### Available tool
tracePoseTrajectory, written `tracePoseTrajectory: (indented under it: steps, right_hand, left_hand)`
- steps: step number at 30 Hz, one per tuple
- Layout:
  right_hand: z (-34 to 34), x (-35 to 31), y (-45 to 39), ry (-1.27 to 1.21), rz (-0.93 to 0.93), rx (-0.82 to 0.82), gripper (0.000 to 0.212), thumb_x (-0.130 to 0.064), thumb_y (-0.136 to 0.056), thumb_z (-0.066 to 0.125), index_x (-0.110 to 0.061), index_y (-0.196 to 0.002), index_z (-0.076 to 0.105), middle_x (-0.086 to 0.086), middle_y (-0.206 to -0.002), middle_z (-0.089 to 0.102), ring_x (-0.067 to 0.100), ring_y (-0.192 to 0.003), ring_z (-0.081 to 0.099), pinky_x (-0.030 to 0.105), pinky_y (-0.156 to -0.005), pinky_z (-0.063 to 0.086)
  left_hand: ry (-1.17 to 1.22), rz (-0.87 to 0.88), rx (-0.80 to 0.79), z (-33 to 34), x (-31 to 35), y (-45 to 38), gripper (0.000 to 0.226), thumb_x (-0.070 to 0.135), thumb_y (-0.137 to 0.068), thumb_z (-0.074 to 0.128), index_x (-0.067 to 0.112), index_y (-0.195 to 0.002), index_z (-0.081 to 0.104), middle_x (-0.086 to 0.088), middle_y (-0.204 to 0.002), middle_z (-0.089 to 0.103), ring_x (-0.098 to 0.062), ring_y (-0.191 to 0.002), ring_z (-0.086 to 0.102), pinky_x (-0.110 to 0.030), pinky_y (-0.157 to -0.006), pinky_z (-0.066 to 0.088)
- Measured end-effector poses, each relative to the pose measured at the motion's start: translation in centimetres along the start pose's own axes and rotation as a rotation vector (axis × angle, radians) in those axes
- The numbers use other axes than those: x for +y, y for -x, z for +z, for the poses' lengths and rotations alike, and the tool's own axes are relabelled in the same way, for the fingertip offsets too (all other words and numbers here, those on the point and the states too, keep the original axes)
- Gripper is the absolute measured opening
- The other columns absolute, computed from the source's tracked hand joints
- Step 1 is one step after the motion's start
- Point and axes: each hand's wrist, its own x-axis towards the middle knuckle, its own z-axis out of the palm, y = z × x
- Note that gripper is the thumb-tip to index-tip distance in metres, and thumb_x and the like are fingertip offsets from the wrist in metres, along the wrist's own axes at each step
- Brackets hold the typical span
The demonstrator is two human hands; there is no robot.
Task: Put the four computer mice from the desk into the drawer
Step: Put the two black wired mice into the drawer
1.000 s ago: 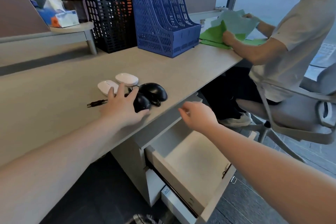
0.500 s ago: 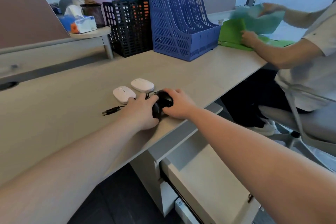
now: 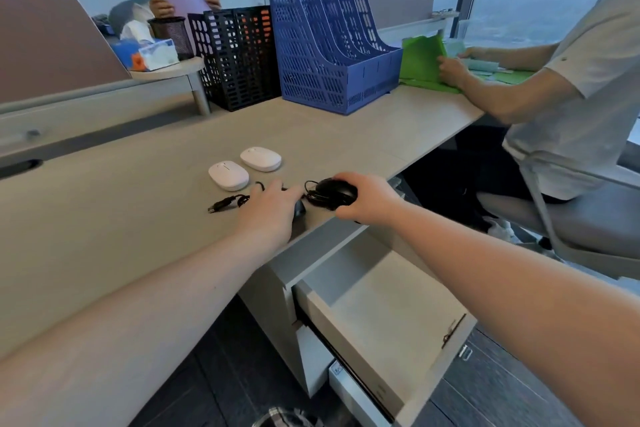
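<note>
We see our right hand (image 3: 372,199) curled around a black mouse (image 3: 335,191) near the front edge of the worktop (image 3: 104,205), fingers over its top, its bundled cable bunched on the mouse's left side. Our left hand (image 3: 273,210) lies palm down just beside it, fingers loosely spread over a second black mouse (image 3: 298,208); only a dark sliver of that one shows past the fingers, so we cannot tell whether the hand grips it or merely rests on it. A black USB plug (image 3: 221,203) on a short run of cable lies on the worktop to the left of that hand. Farther back, two white mice (image 3: 228,175) (image 3: 260,159) sit side by side, close but apart, well clear of both hands. Below the worktop's edge the drawer (image 3: 388,319) stands pulled out, its pale inside showing under our right forearm.
</note>
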Motion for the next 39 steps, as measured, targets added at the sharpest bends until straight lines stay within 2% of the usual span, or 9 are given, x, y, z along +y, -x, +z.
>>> tracePoseTrajectory:
  steps: [4, 6, 8, 10, 17, 23, 29, 33, 39]
  right_hand:
    - [-2.1, 2.4, 4.4, -0.056, 0.038, 0.032, 0.057, -0.02, -0.075, 0.068, -0.027, -0.13, 0.054, 0.002, -0.114, 0.067, 0.014, -0.085, 0.058, 0.022, -0.074, 0.046]
    - [-2.9, 3.9, 6.5, -0.089, 0.071, 0.021, 0.056, -0.018, -0.076, 0.068, -0.028, -0.129, 0.054, 0.001, -0.11, 0.065, 0.013, -0.078, 0.06, 0.023, -0.069, 0.048]
    - [-3.4, 5.7, 8.5, -0.095, 0.114, -0.012, 0.056, -0.017, -0.077, 0.068, -0.028, -0.13, 0.052, 0.001, -0.108, 0.064, 0.015, -0.075, 0.063, 0.026, -0.068, 0.055]
    - [-3.7, 7.4, 9.9, -0.076, 0.166, -0.025, 0.059, -0.02, -0.078, 0.068, -0.026, -0.134, 0.05, 0.001, -0.111, 0.064, 0.016, -0.081, 0.065, 0.03, -0.076, 0.057]
    - [-3.3, 10.7, 10.8, -0.084, 0.253, 0.005, 0.06, -0.023, -0.08, 0.069, -0.023, -0.136, 0.048, 0.004, -0.129, 0.059, 0.021, -0.111, 0.058, 0.033, -0.094, 0.049]
    - [-0.8, 12.6, 8.5, -0.123, 0.272, -0.052, 0.057, -0.025, -0.078, 0.069, -0.025, -0.132, 0.052, 0.001, -0.127, 0.06, 0.018, -0.104, 0.058, 0.031, -0.09, 0.05]
    - [3.4, 14.0, 5.4, -0.113, 0.264, -0.126, 0.052, -0.023, -0.079, 0.068, -0.021, -0.13, 0.054, 0.003, -0.118, 0.063, 0.017, -0.092, 0.06, 0.028, -0.078, 0.052]
    - [6.7, 14.8, 3.6, -0.072, 0.276, -0.153, 0.062, -0.025, -0.081, 0.068, -0.019, -0.138, 0.045, 0.005, -0.132, 0.058, 0.023, -0.12, 0.055, 0.029, -0.096, 0.044]
    - [10.3, 15.9, 1.4, -0.024, 0.286, -0.203, 0.07, -0.033, -0.073, 0.067, -0.026, -0.139, 0.043, 0.009, -0.128, 0.058, 0.028, -0.118, 0.054, 0.036, -0.099, 0.047]
  left_hand:
    - [0.003, 0.055, 0.023, -1.7, 4.2, 2.0, 0.037, -0.003, -0.083, 0.046, 0.018, -0.113, 0.047, -0.01, -0.109, 0.045, -0.031, -0.095, 0.038, -0.042, -0.067, 0.039]
    - [0.023, 0.106, 0.035, -2.1, 6.5, 3.0, 0.037, -0.004, -0.082, 0.046, 0.019, -0.112, 0.047, -0.011, -0.109, 0.045, -0.03, -0.093, 0.037, -0.043, -0.067, 0.04]
    - [0.036, 0.165, 0.036, -2.1, 8.8, 4.0, 0.038, -0.003, -0.082, 0.047, 0.02, -0.114, 0.047, -0.011, -0.111, 0.045, -0.034, -0.099, 0.041, -0.044, -0.07, 0.044]
    - [0.05, 0.204, 0.023, -1.8, 10.9, 4.8, 0.037, -0.002, -0.084, 0.047, 0.019, -0.115, 0.046, -0.011, -0.115, 0.045, -0.037, -0.103, 0.042, -0.043, -0.068, 0.042]
    - [0.032, 0.224, -0.083, 2.5, 15.9, 5.8, 0.039, -0.002, -0.086, 0.049, 0.017, -0.119, 0.043, -0.014, -0.117, 0.044, -0.04, -0.108, 0.039, -0.043, -0.066, 0.04]
    - [-0.004, 0.167, -0.209, 7.1, 15.6, 4.6, 0.039, -0.001, -0.084, 0.053, 0.016, -0.118, 0.043, -0.013, -0.117, 0.043, -0.039, -0.109, 0.038, -0.041, -0.067, 0.039]
    - [-0.014, 0.099, -0.269, 11.5, 13.4, 2.8, 0.041, 0.0, -0.084, 0.053, 0.015, -0.121, 0.042, -0.014, -0.119, 0.043, -0.04, -0.109, 0.038, -0.042, -0.067, 0.04]
    - [-0.025, 0.051, -0.35, 14.9, 12.0, 2.4, 0.056, 0.001, -0.084, 0.055, 0.017, -0.134, 0.034, -0.015, -0.131, 0.037, -0.041, -0.118, 0.033, -0.044, -0.075, 0.046]
    - [-0.066, 0.048, -0.436, 18.0, 10.7, 1.5, 0.07, 0.002, -0.081, 0.061, 0.019, -0.14, 0.026, -0.015, -0.137, 0.03, -0.04, -0.124, 0.029, -0.045, -0.083, 0.05]
